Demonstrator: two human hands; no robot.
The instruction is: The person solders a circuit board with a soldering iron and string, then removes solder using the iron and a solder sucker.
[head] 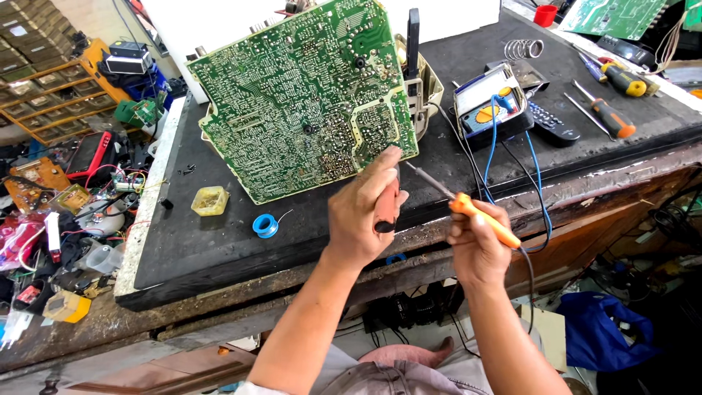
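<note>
Soldering looks like the step we are in now. Our right hand (479,245) grips one orange soldering iron (468,208), its tip near the bottom edge of the one big green circuit board (307,95) standing tilted on the dark bench (219,249). Our left hand (362,212) is closed around one reddish tool (387,208), thumb touching the board. Next, we think, the tip must be placed carefully on a joint. We count two screwdrivers (610,117), one blue solder spool (265,224).
</note>
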